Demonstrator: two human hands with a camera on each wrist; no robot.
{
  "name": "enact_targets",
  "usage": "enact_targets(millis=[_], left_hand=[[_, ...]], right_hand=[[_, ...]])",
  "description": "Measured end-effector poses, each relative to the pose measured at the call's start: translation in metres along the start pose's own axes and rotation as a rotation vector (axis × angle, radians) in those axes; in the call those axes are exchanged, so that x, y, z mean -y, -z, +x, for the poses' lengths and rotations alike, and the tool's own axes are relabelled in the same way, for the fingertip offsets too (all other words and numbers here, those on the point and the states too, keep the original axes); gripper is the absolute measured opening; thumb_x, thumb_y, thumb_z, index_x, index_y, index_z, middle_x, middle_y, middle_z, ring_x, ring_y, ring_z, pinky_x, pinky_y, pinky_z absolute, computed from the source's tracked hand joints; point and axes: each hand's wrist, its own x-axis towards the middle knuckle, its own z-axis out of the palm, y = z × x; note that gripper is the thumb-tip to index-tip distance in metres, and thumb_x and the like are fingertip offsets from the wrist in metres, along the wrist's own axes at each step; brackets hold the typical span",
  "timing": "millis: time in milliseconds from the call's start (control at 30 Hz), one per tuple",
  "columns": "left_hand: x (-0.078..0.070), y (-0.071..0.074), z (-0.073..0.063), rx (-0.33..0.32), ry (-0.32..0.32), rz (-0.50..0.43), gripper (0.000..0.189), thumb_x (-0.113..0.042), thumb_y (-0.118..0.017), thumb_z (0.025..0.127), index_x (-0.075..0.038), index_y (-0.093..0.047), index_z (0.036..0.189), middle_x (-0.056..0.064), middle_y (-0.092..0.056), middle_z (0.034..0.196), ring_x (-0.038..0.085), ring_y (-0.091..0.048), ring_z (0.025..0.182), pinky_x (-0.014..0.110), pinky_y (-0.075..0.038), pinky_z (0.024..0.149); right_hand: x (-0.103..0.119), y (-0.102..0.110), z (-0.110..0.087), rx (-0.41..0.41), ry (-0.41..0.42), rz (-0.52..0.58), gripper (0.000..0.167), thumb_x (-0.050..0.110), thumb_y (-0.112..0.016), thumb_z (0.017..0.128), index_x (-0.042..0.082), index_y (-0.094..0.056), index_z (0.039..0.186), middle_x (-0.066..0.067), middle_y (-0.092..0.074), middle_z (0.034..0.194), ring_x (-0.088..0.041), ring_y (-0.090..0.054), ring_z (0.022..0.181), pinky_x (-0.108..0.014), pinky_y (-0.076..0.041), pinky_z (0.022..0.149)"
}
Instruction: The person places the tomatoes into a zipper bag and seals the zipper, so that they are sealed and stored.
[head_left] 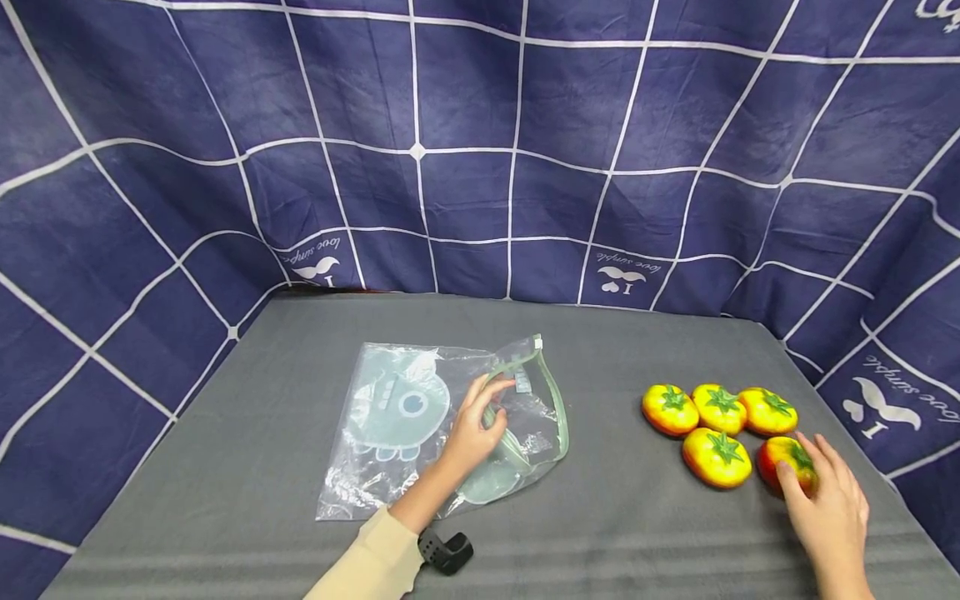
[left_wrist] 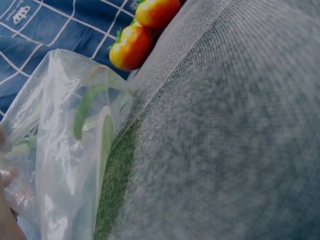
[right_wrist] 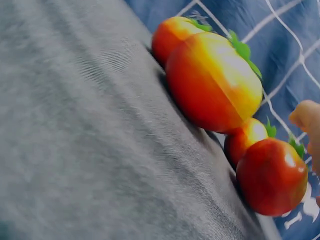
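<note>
the right hand's (head_left: 832, 504) loose, unclosed fingers could bump the lower-right tomato (head_left: 776, 460) rolling; whether the left hand (head_left: 474, 427) pinches the central bag (head_left: 420, 400) cannot be told.

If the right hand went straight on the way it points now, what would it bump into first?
The right hand would most likely meet the red-and-yellow tomato seen between its thumb and fingers; depth is unclear, so they may already be touching.
</note>
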Motion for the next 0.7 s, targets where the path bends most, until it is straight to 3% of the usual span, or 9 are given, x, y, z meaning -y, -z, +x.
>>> enact_targets(millis=[100,333,700], left_hand=[[0.0,0.0,0.001,-0.004,-0.018,0.014,0.046,-0.002,-0.055,0.077,-0.018,-0.056,0.12,0.012,-0.044,0.134,0.034,-0.042,0.124,0.059,-0.039,0.093],[0.001,-0.001,0.001,-0.017,-0.068,0.018,0.045,0.0,-0.055,0.076,-0.013,-0.057,0.118,0.01,-0.047,0.131,0.026,-0.056,0.101,0.046,-0.048,0.086],[0.001,0.0,0.001,-0.019,-0.066,0.024,0.045,0.0,-0.056,0.075,-0.014,-0.057,0.118,0.012,-0.046,0.131,0.028,-0.057,0.096,0.044,-0.049,0.084]], right_hand=[[-0.008,-0.001,0.003,0.017,-0.033,0.012,0.05,0.019,-0.047,0.09,0.007,-0.037,0.138,-0.019,-0.021,0.148,-0.046,-0.015,0.134,-0.063,-0.009,0.106],[-0.019,-0.008,0.006,0.043,-0.012,0.08,0.059,0.019,-0.056,0.086,0.002,-0.034,0.137,-0.028,-0.022,0.144,-0.05,-0.018,0.131,-0.061,-0.013,0.106],[-0.019,-0.011,0.003,0.051,0.023,0.095,0.056,0.02,-0.056,0.085,-0.001,-0.039,0.134,-0.029,-0.027,0.142,-0.048,-0.022,0.13,-0.059,-0.014,0.107]])
